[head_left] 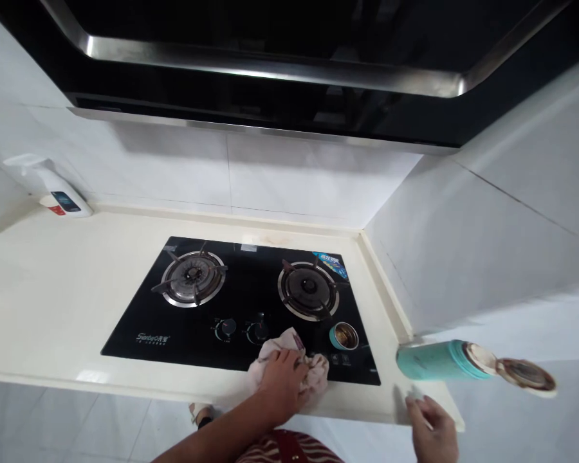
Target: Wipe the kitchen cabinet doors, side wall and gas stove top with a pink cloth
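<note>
Bunched under my left hand [280, 381] is a pale pink cloth [317, 379], pressed on the front edge of the black glass gas stove [139, 315]. My fingers wrap over the cloth, just below the two control knobs [257, 332]. At the counter's right front corner, my right hand [433, 429] is loosely curled, with a gap between thumb and fingers and nothing visible in it. Just beyond it stands a teal thermos bottle [429, 360], its brown-stained lid [525, 375] flipped back. A small teal cup [343, 336], brownish inside, rests on the stove's right front.
Two burners with pan supports, left [193, 278] and right [309, 289], rise from the stove. A white spray bottle [60, 186] stands at the back left of the cream counter [67, 289]. The range hood [270, 103] hangs low overhead; a tiled wall [473, 257] bounds the right.
</note>
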Tool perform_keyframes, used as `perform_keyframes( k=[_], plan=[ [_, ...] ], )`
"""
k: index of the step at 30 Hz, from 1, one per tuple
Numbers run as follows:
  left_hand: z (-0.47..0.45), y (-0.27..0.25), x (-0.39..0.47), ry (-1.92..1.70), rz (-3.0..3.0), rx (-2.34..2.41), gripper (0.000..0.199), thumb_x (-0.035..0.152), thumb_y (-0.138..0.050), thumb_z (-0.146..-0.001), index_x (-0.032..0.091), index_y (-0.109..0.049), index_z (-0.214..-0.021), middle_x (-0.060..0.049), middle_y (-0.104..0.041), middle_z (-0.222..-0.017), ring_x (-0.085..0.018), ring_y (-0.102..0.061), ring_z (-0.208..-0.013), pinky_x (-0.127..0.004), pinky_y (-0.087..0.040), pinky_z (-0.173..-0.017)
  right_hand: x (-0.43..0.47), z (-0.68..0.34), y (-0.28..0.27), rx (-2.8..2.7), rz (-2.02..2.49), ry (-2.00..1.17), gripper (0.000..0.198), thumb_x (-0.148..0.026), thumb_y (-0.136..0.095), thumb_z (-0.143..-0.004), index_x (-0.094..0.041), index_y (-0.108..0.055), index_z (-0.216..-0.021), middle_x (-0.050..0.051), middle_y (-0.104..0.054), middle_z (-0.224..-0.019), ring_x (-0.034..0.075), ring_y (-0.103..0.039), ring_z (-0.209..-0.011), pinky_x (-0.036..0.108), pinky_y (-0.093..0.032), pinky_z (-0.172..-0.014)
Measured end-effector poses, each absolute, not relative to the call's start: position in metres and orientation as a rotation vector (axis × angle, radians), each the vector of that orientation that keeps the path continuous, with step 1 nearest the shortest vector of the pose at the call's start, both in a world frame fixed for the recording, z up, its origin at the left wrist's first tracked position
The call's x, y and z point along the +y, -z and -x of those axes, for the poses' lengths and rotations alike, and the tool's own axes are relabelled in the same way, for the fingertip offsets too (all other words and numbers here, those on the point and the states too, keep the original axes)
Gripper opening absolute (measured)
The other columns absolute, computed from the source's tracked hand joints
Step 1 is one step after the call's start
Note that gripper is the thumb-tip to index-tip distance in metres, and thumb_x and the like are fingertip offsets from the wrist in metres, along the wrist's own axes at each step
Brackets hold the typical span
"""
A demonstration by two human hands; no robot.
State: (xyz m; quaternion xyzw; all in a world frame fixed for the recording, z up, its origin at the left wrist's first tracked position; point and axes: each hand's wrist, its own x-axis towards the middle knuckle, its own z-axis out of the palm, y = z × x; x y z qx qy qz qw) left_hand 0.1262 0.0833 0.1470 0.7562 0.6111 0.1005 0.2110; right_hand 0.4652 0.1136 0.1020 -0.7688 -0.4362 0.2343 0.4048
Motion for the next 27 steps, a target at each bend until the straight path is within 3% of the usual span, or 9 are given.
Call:
perform_keyframes(
  k=[7, 14, 20, 27],
  plan=[
    [-0.124, -0.152, 0.155, -0.343, -1.977, 1.949, 0.049, 0.047, -0.060, -0.092, 0.027, -0.059, -0.137, -0.013, -0.058, -0.131, -0.034, -0.051, -0.122, -0.049, -0.042, -0.101, 0.129, -0.419, -0.107, -1.520, 1.720, -0.618, 0.061, -0.065, -0.062, -0.078, -0.025, -0.054, -0.123, 0.014, -0.061, -0.131, 0.040, -0.056, -0.126, 0.059, -0.048, -0.105],
    [-0.128, -0.155, 0.143, -0.244, -2.145, 1.877, 0.046, 0.048, -0.065, -0.088, 0.027, -0.064, -0.129, -0.013, -0.058, -0.132, -0.035, -0.051, -0.121, -0.051, -0.042, -0.100, 0.188, -0.360, -0.113, -1.784, 1.806, -0.575, 0.085, -0.056, -0.069, -0.069, -0.020, -0.045, -0.142, 0.016, -0.058, -0.142, 0.041, -0.048, -0.134, 0.061, -0.038, -0.108],
    [-0.129, -0.152, 0.129, -0.238, -2.250, 1.682, 0.047, 0.044, -0.066, -0.088, 0.029, -0.061, -0.132, -0.008, -0.058, -0.141, -0.032, -0.049, -0.130, -0.051, -0.040, -0.108, 0.199, -0.346, -0.112, -1.806, 1.896, -0.590, 0.071, -0.051, -0.065, -0.072, -0.020, -0.052, -0.135, 0.017, -0.064, -0.133, 0.039, -0.052, -0.129, 0.060, -0.037, -0.106],
    [-0.154, -0.143, 0.137, -0.302, -2.300, 1.444, 0.050, 0.047, -0.063, -0.091, 0.028, -0.057, -0.137, -0.006, -0.053, -0.151, -0.029, -0.047, -0.136, -0.052, -0.032, -0.119, 0.153, -0.405, -0.110, -1.568, 1.906, -0.461, 0.078, -0.070, -0.062, -0.071, -0.019, -0.053, -0.129, 0.017, -0.067, -0.124, 0.037, -0.061, -0.118, 0.055, -0.045, -0.100]
  ],
)
